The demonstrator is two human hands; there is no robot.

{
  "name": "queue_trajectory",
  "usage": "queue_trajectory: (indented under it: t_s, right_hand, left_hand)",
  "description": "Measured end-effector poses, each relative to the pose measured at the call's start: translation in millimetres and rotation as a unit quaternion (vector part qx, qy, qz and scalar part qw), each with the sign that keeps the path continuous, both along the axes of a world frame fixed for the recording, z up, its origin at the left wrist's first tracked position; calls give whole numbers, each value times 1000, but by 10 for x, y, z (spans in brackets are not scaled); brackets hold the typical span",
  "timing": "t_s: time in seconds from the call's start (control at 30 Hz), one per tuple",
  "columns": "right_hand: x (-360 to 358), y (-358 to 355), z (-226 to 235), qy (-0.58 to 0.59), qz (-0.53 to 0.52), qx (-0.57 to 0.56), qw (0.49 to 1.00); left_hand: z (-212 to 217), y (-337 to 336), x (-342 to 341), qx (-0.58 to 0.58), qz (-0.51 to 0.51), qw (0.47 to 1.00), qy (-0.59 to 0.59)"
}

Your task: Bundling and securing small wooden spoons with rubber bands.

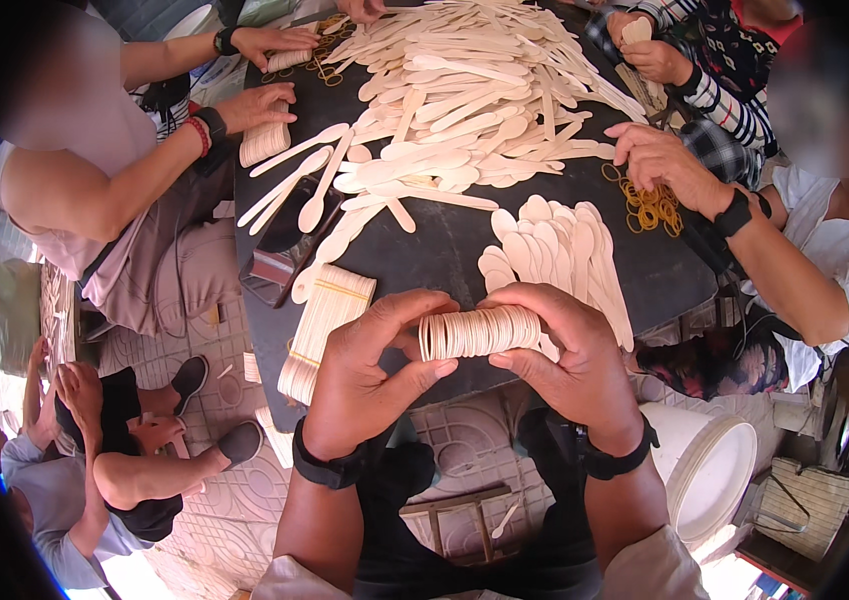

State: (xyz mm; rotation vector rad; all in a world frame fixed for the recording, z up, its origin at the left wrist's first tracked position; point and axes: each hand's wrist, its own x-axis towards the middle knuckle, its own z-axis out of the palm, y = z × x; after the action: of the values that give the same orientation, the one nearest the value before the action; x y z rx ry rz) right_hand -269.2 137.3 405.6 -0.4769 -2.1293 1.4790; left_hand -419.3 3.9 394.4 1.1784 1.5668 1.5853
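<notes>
I see left hand and right hand pinching spoon stack end to end, squeezed so it stays aligned, above near edge of table; banded bundle left of stack.

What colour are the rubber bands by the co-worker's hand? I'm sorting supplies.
Yellow-orange; the rubber bands lie on the dark table, shown in the head view.

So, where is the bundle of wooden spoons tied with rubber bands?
In the head view, the banded bundle of wooden spoons lies on the dark table's near-left edge, just left of the left hand, which holds a spoon stack with the right hand.
</notes>
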Motion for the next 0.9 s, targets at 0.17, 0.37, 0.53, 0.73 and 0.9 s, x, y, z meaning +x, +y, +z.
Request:
queue_trajectory:
  t_s: [0.17, 0.37, 0.53, 0.73, 0.9]
  right_hand:
    - [-4, 15, 44, -7, -4, 30, 1000]
    - [-11, 68, -65, -8, 5, -20, 1000]
    - [-15, 40, -164, 20, 6, -60, 998]
    - [-33, 63, -419, -90, 13, -29, 995]
    - [-84, -2, -442, -79, -3, -54, 995]
  left_hand:
    - [11, -5, -25, -24, 8, 996, 87]
    - [-109, 45, -37, -45, -5, 995, 87]
    - [-263, 33, -59, -52, -9, 996, 70]
    - [-249, 74, -21, -89, -12, 989, 121]
    - [-344, 95, -39, -82, 4, 985, 150]
